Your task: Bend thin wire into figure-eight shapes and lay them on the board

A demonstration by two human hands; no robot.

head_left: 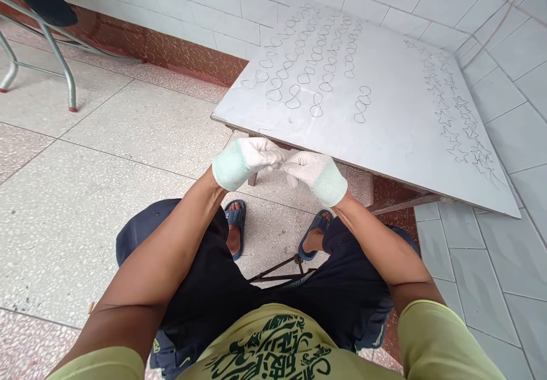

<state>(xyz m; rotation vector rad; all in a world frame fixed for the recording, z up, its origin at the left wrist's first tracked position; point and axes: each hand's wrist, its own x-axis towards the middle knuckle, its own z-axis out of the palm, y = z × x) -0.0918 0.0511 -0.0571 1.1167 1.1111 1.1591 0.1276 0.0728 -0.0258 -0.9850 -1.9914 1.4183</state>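
My left hand (pixel 261 155) and my right hand (pixel 305 169) wear white gloves with pale green cuffs. They meet fingertip to fingertip just off the table's front edge, both closed in a pinch. A thin wire (pixel 268 135) shows above my left hand; between the fingers it is mostly hidden. On the white tabletop (pixel 384 141) beyond lie several rows of wavy, looped wire pieces (pixel 316 105), with one short piece (pixel 362 104) nearer the middle. Star-shaped wire pieces (pixel 457 152) form rows along the right side.
White tiled wall (pixel 248 4) borders the table at the back and right. A metal-legged chair (pixel 64 72) stands at the far left on the speckled floor (pixel 106 158). Dark folding stool legs (pixel 282 272) show between my feet.
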